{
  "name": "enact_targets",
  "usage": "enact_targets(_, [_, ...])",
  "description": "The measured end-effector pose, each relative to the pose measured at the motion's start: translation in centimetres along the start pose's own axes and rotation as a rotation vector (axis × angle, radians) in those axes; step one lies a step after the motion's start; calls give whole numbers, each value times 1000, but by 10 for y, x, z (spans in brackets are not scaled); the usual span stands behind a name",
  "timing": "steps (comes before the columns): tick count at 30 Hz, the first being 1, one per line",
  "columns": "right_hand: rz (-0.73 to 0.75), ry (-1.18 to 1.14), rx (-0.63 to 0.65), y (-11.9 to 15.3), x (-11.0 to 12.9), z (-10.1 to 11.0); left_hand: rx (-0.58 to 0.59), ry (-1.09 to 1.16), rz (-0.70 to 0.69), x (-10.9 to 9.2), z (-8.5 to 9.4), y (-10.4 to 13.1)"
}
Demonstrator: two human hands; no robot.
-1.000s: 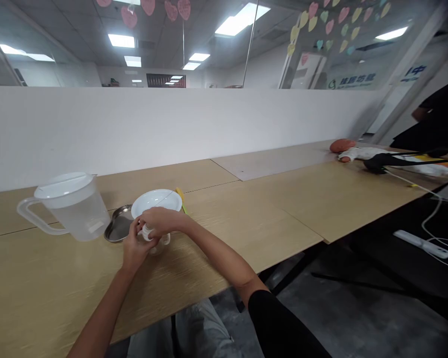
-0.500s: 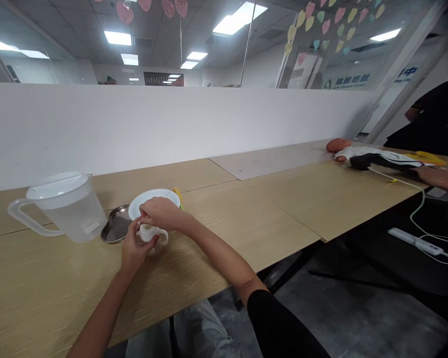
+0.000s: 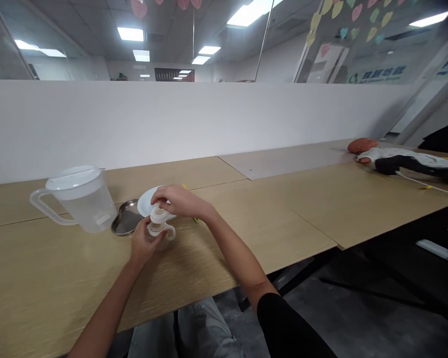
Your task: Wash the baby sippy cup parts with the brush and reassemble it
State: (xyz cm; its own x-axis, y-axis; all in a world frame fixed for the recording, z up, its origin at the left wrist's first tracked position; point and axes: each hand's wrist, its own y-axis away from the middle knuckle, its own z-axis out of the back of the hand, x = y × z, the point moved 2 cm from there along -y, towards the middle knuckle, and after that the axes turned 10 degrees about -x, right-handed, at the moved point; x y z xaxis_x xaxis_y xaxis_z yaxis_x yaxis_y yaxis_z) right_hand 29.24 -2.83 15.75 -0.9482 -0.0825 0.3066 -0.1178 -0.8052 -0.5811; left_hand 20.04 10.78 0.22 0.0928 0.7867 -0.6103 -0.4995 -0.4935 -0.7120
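My left hand (image 3: 145, 244) is wrapped round a clear baby bottle (image 3: 160, 242) with a white side handle, held just above or on the table. In my right hand (image 3: 177, 200) is the bottle's white ring-shaped top (image 3: 159, 214), pinched from above. The top sits just over the bottle's open neck, and a gap shows between them. My fingers partly hide the top's upper part. Behind my hands are a metal kidney dish (image 3: 125, 219) and a white plate (image 3: 145, 203), the plate partly covered by my right hand.
A lidded clear plastic jug (image 3: 82, 201) stands left of the kidney dish. At the far right a doll (image 3: 399, 160) in white and black lies on the wooden table (image 3: 261, 214). A white wall (image 3: 171, 122) runs along the back. Part of another person (image 3: 446, 136) shows at the right edge.
My right hand has lifted the top off the bottle; half a second ago the two were together. The view has shifted, so things on the table appear further right.
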Motion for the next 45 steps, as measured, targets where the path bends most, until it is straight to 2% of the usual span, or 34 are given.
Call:
enact_targets(6, [-83,-136,-209,3,5,20,19,-28,-53,-4,2,0])
enact_targets(11, [-141,-256,-368,3,2,26,-10,-19,-152,-8,6,-3])
enact_targets(15, [-182,-314,-501,3,-2,28,-93,-2,-182,-12,11,-5])
enact_targets(18, [-224,-355,-600,2,-6,29,-214,26,-200,-17,15,-11])
enact_targets(20, [-265,-379,-650,2,-9,29,-296,44,-188,-20,17,-17])
enact_targets(22, [-308,-393,-674,1,-14,29,-329,44,-164,-22,16,-24])
enact_targets(26, [-347,-379,-697,0,-28,27,-296,13,-135,-22,12,-27])
enact_targets(29, [-368,-330,-717,-2,-38,25,-265,11,-173,-18,9,-21])
enact_targets(33, [-397,-276,-686,-5,-46,20,-274,-20,-160,-18,12,-26])
enact_targets(39, [-417,-353,-674,-10,-53,10,-27,-88,-225,-39,4,-72])
enact_targets(45, [-447,-510,-714,-11,-61,8,-20,-27,-264,-53,-8,-105])
